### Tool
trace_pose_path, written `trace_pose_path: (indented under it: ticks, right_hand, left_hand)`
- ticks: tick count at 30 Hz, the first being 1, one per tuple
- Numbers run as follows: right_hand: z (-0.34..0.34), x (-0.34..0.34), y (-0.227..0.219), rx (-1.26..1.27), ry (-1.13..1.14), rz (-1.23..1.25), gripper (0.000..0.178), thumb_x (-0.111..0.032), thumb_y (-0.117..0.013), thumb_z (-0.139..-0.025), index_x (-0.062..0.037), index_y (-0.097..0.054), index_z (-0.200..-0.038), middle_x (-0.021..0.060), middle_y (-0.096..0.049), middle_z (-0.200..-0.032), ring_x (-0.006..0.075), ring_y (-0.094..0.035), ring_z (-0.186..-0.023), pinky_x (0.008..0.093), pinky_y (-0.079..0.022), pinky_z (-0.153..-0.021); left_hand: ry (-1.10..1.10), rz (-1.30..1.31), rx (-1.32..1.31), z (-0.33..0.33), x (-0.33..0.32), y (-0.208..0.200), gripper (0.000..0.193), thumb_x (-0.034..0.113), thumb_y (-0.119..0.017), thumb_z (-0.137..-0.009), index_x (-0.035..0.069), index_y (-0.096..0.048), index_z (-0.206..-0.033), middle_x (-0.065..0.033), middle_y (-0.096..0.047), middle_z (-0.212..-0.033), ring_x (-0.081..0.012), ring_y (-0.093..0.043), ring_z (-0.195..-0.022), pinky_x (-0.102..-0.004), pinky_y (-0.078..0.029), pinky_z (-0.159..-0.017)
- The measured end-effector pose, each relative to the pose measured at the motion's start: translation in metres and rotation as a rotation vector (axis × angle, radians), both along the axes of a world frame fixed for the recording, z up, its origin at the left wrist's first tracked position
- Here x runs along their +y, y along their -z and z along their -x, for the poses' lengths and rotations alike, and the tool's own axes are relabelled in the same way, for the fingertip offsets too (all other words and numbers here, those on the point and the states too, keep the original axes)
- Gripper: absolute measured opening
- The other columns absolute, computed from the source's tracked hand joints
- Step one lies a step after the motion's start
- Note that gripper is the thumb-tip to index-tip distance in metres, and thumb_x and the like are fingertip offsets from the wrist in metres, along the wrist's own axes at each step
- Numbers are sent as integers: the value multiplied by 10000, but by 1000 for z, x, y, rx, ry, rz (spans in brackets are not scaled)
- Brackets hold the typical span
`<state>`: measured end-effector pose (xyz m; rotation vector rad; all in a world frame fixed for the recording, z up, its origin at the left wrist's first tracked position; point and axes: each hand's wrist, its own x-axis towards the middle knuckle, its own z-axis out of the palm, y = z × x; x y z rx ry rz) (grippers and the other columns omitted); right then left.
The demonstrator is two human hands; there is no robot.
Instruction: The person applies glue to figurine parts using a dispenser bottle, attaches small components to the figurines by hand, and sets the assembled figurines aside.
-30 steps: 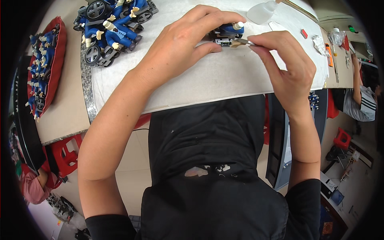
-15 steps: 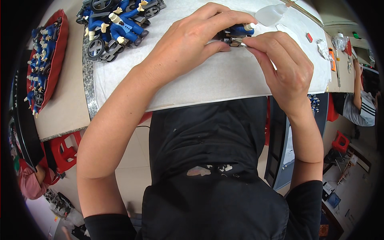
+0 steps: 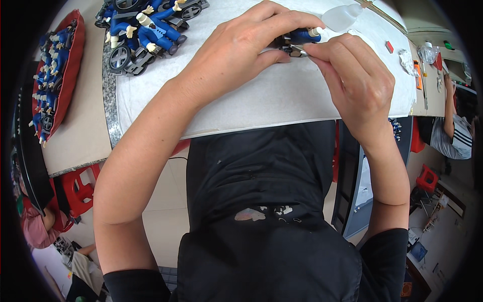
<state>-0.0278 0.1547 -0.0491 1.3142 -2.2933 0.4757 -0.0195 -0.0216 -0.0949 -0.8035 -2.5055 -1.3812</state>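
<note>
At the far side of the white-covered work surface, my left hand (image 3: 240, 48) is closed around a headless toy figure (image 3: 303, 35) in blue. The figure's pale neck peg shows beside my fingertips, and grey parts lie under it. My fingers cover much of the figure. My right hand (image 3: 359, 75) pinches a small silver metal tool (image 3: 299, 49), thin at the tip, against the grey parts. The tool's exact kind is hidden by my fingers. Just beyond my right hand lies a translucent squeeze bottle (image 3: 343, 18) on its side.
A pile of blue toy figures (image 3: 156, 32) with grey wheeled parts sits at the far left. Further left, a red tray (image 3: 74, 65) holds several more. Crumpled tissue (image 3: 408, 61) and an orange tube (image 3: 418, 75) lie at the right. Another person (image 3: 455, 136) is at the right edge.
The silver tool and my right fingertips have shifted slightly up and left along the figure's grey parts. My left hand keeps its hold. Another person has come into view at the lower left.
</note>
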Motion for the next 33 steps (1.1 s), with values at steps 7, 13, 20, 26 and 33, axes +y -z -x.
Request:
trace_pose_path:
  ticks: [7,13,20,26,33]
  right_hand:
    - [8,3,8,61,-14,13,168,21,-641,-601,-29,-597,-755,47,-548,-669,177,-544,-608,275,-434,-521]
    - [13,2,13,152,-59,38,176,16,-607,-566,-47,-557,-722,32,-514,-647,162,-510,-577,274,-443,-512]
    - [6,-1,-2,-6,-16,-30,124,-7,-654,-648,-21,-575,-742,67,-544,-675,217,-558,-641,306,-436,-552]
    - [3,-2,-5,5,-25,-38,116,-22,-643,-662,-26,-578,-758,76,-555,-693,230,-572,-653,314,-452,-579]
    - [19,0,-10,-101,-153,-63,93,-16,-531,-638,-30,-525,-730,107,-519,-695,281,-553,-656,344,-452,-578]
  left_hand:
    - [-15,13,-48,1,-2,-6,422,65,-619,-748,150,-497,-1143,-94,-506,-1015,-271,-554,-890,-325,-456,-744]
    - [3,-14,23,1,1,1,407,68,-619,-753,129,-494,-1135,-99,-512,-1003,-273,-556,-882,-317,-460,-745]
    - [-102,0,57,-5,5,-7,420,71,-649,-713,140,-513,-1104,-82,-539,-991,-252,-572,-877,-324,-478,-747]
    - [-137,17,12,-10,14,-10,384,96,-640,-731,73,-492,-1084,-118,-515,-982,-249,-563,-834,-318,-465,-719]
    - [-224,-36,-28,-10,22,-13,361,34,-615,-717,40,-495,-1057,-137,-512,-970,-256,-563,-831,-316,-475,-710]
